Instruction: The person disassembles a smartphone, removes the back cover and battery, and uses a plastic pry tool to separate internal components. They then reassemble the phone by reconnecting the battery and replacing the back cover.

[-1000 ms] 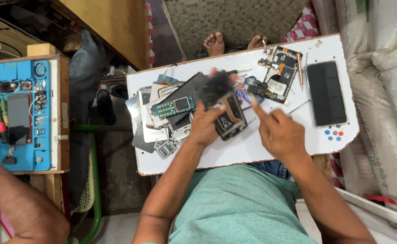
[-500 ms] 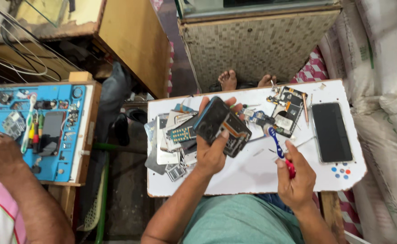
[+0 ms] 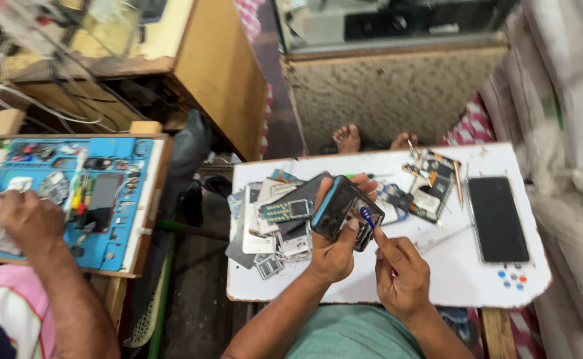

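My left hand [image 3: 334,252] holds a dark phone body with a blue edge [image 3: 339,210], tilted up above the white board [image 3: 451,279]. My right hand [image 3: 401,272] grips a small screwdriver with a blue and red handle [image 3: 369,219], its tip against the phone's open back. Both hands meet over the middle of the board.
Loose phone parts, keypads and covers [image 3: 275,223] are piled at the board's left. A circuit board with tools [image 3: 427,183] lies at the back, a black phone screen [image 3: 498,218] at the right. A co-worker's hand [image 3: 29,223] rests on a blue repair mat [image 3: 79,193] to the left. Bare feet [image 3: 348,138] show beyond the board.
My right hand has lifted the screwdriver from the board and brought it to the phone in my left hand. The view has shifted slightly.
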